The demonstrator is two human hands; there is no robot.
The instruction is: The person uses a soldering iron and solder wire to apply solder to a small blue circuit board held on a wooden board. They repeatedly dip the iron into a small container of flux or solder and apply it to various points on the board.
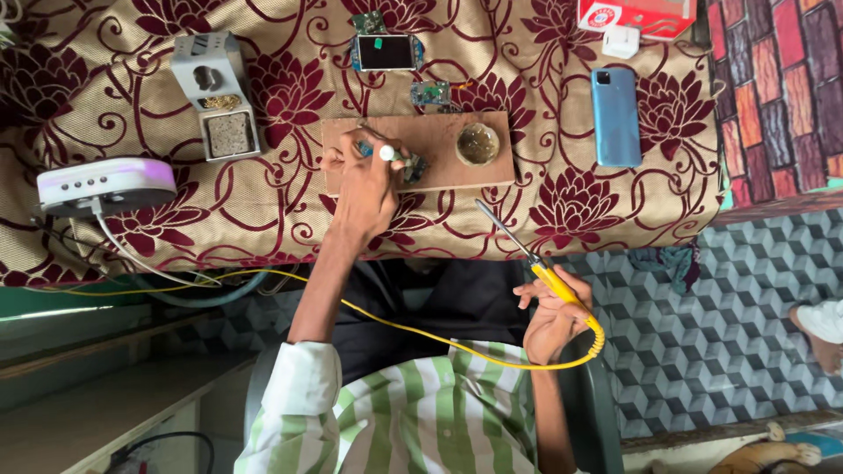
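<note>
My left hand point(364, 184) reaches onto a wooden board point(439, 132) lying on the floral cloth. Its fingers pinch a thin white-tipped tool point(385, 152) against a small circuit board point(414, 168) on the wood. A round tin of paste point(477, 143) stands on the board's right part. My right hand point(551, 318) is held back over my lap, closed around the yellow handle of a soldering iron point(551, 279). The iron's metal tip point(481, 206) points up and left, just short of the wooden board. Its yellow cord point(413, 332) loops across my lap.
A grey iron stand with a sponge point(217, 96) stands at left, and a white and purple device point(105, 183) near the table edge. An opened phone point(385, 51) and another circuit board point(430, 92) lie behind the wood. A blue phone point(615, 114), white plug point(620, 40) and red box point(639, 16) are at right.
</note>
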